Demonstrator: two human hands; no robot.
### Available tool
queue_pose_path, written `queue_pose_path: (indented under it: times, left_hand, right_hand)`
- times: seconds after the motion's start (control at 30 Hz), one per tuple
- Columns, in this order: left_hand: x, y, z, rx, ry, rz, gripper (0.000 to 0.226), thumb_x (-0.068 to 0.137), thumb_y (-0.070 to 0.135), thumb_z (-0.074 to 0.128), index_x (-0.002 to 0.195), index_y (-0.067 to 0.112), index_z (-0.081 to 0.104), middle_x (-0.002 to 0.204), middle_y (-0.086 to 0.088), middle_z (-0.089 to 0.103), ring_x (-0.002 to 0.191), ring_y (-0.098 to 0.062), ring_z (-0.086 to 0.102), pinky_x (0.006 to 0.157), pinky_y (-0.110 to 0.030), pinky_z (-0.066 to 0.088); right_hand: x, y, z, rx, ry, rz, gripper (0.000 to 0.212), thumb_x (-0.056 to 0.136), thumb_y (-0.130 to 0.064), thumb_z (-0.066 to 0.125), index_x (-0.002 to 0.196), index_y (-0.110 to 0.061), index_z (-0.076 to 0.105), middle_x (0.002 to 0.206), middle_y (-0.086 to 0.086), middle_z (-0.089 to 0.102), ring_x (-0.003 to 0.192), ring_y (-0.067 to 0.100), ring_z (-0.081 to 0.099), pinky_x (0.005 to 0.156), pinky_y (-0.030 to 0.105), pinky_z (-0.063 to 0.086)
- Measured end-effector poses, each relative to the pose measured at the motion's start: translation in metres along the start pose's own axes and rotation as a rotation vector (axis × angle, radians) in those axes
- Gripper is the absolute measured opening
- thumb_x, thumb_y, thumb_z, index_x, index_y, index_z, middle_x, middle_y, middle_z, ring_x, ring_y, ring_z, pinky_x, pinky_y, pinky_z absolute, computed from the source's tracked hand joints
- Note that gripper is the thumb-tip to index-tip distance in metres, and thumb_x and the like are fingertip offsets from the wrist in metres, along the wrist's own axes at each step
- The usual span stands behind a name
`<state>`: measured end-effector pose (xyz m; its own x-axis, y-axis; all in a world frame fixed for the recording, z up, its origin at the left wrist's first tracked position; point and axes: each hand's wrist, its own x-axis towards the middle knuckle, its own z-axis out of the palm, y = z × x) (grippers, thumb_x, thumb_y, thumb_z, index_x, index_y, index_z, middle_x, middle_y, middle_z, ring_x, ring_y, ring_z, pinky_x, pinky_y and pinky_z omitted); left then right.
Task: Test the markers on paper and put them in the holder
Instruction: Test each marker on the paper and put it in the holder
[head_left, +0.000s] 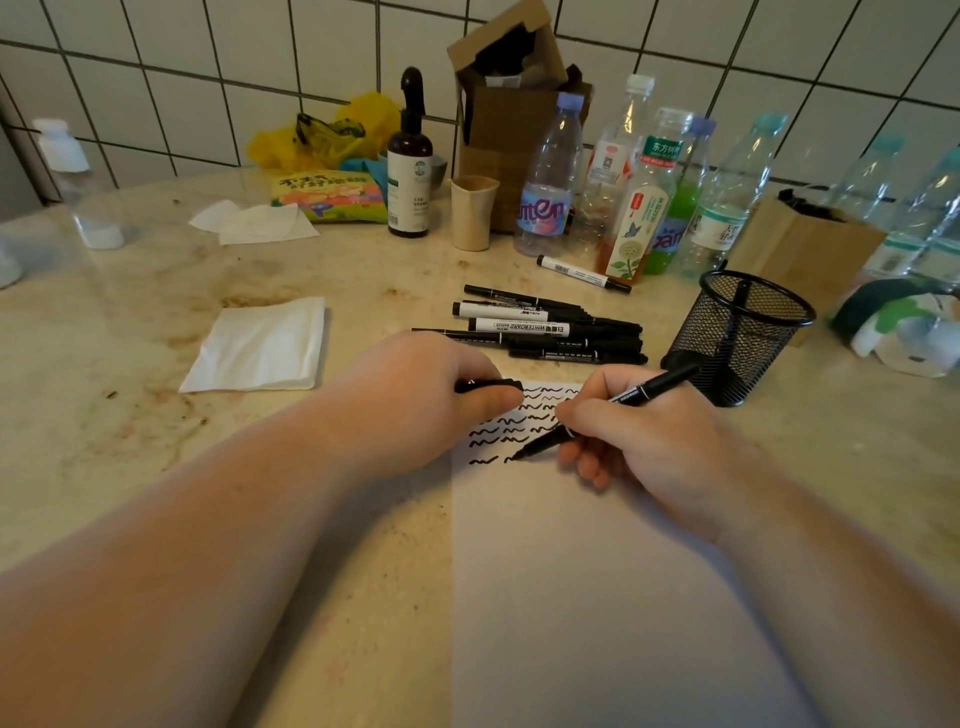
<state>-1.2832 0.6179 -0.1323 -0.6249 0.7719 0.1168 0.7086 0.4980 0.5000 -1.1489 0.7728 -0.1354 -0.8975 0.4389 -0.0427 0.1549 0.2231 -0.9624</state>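
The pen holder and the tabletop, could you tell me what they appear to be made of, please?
Pen holder: black wire mesh, probably painted metal; the weave is see-through under a solid rim. Tabletop: looks like polished beige marble or similar stone, given its mottled brownish veining and soft sheen, though a laminate cannot be excluded.

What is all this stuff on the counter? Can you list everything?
paper: one, white, front, black squiggles on top
marker in use: one, black, tip on paper
cap: one, black, in left hand
marker pile: several, black and white, behind paper
lone marker: one, white, by bottles
mesh holder: one, black, right
napkin: one, white, left
bottles: several, clear plastic, back right
spray bottle: one, dark, back
left hand: holds cap
right hand: holds marker
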Motion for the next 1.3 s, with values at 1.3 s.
queue_pose_path:
  times: [1.3]
  left_hand:
    - [-0.007,0.010,-0.003,-0.076,-0.044,0.079,0.020,0.097,0.048,0.046,0.087,0.040,0.062,0.074,0.007,0.066,0.064,-0.006,0.057,0.056,-0.023,0.040]
  right_hand:
    - [0.001,-0.004,-0.012,0.410,0.040,-0.144,0.022,0.073,-0.017,0.070,0.087,-0.001,0.067,0.067,0.016,0.071,0.054,0.020,0.062,0.053,0.025,0.053]
